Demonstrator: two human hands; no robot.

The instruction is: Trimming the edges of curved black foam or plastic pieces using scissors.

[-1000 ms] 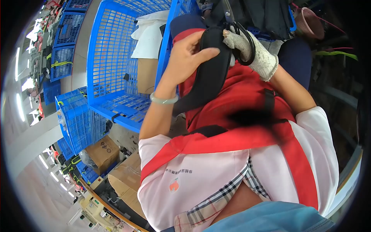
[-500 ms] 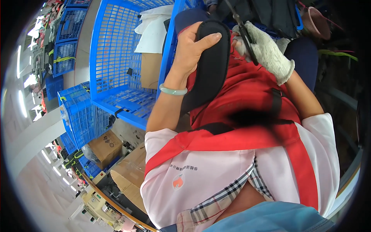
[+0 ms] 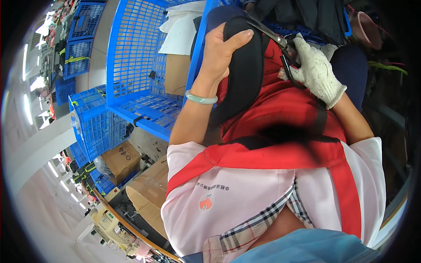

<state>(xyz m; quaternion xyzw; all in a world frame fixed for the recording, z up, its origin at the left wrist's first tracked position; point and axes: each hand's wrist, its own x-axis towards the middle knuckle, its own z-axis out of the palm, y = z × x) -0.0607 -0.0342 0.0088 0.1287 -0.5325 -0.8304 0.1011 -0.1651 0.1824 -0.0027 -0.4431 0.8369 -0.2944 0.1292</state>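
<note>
My left hand (image 3: pixel 222 50), bare with a pale green bangle at the wrist, grips a padded black fabric strap (image 3: pixel 246 65) with the thumb on top. The strap's rounded end points away from me and its lower part hangs down over my red apron (image 3: pixel 280 105). On my right hand (image 3: pixel 315 72) is a whitish knit glove with some fingertips bare. It holds black-handled scissors (image 3: pixel 287 55), whose metal blades reach left to the strap's far edge. Whether the blades touch the strap I cannot tell.
Left of my arm stands a large blue plastic crate (image 3: pixel 131 83) holding white sheets (image 3: pixel 180 35) and cardboard (image 3: pixel 176 72). Black fabric pieces (image 3: pixel 302 15) lie in a crate ahead. A pink basket (image 3: pixel 367 30) is at far right. Cartons (image 3: pixel 120 160) and a sewing machine (image 3: pixel 107 225) lie left.
The scissors have swung from pointing away, upright, to leaning left, with their blades now at the strap's far edge. My gloved hand has turned and moved slightly nearer to me.
</note>
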